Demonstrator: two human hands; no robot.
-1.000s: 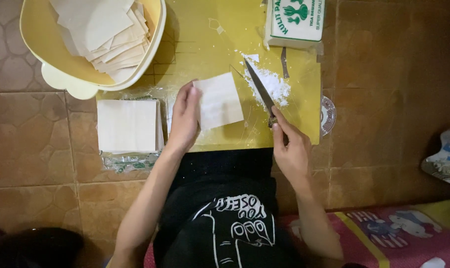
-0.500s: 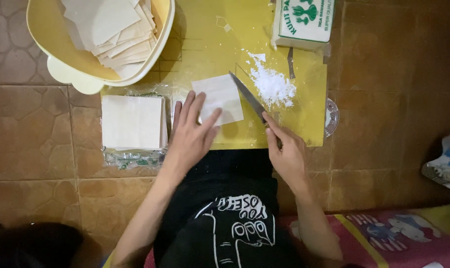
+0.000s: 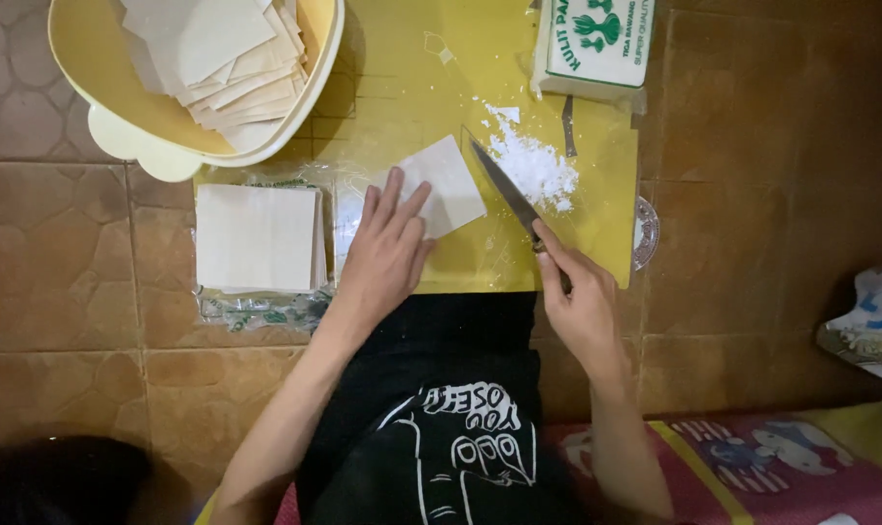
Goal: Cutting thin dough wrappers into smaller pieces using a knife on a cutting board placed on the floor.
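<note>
My left hand lies flat with fingers spread on a white square pastry sheet on the yellow cutting board. My right hand grips the handle of a knife. The blade points up and left, and its tip rests by the sheet's right edge. A small heap of white flour lies just right of the blade.
A stack of square sheets sits on clear wrapping left of the board. A yellow bowl at the upper left holds several cut sheets. A sealed packet lies at the board's top right. Brown tiles surround everything.
My left hand has laid the sheet down and flattened it on the board. The knife has swung closer to the sheet's right edge.
</note>
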